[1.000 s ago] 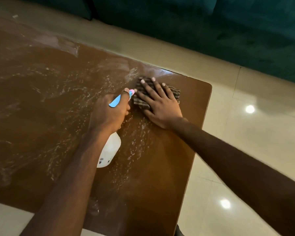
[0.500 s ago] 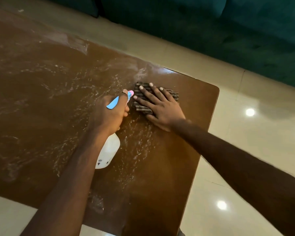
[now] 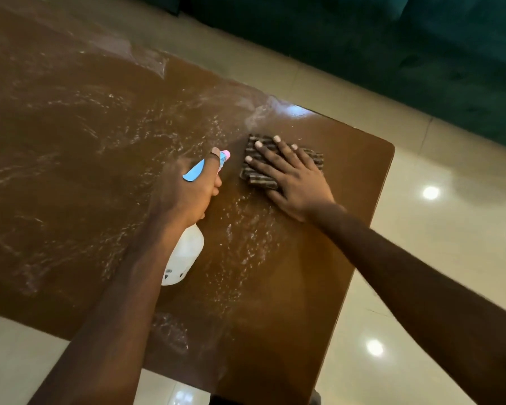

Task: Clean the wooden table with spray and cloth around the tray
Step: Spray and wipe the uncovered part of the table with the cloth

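Wooden table (image 3: 319, 287): brown and glossy, taking up the left and centre of the view, with the rounded far-right corner in sight. Streaked with white wet smears and droplets across the left and middle. Plainer and drier-looking toward the right edge.

Tiled floor (image 3: 450, 244): cream and polished, visible right of the table, along its far side and at the near left. Three bright light reflections on the right.

Dark green sofa (image 3: 362, 39): across the far edge of the view, standing apart from the table.

Left hand (image 3: 184, 194): over the middle of the table, curled round the neck of the spray bottle, one finger laid along the top toward the nozzle.

Right hand (image 3: 295, 182): near the far-right corner, flat, fingers straight and spread, pressing down on the cloth.

Spray bottle (image 3: 184, 255): white body, tilted, base toward the near side below the left wrist, head pointing far and right. Contact with the table: cannot tell. Blue trigger (image 3: 194, 171) showing left of the fingers. Pink nozzle (image 3: 225, 155) just left of the cloth, not touching it.

Cloth (image 3: 256, 176): folded, dark with pale stripes, flat on the table under the right palm and fingers, with edges showing on the left and at the far right.
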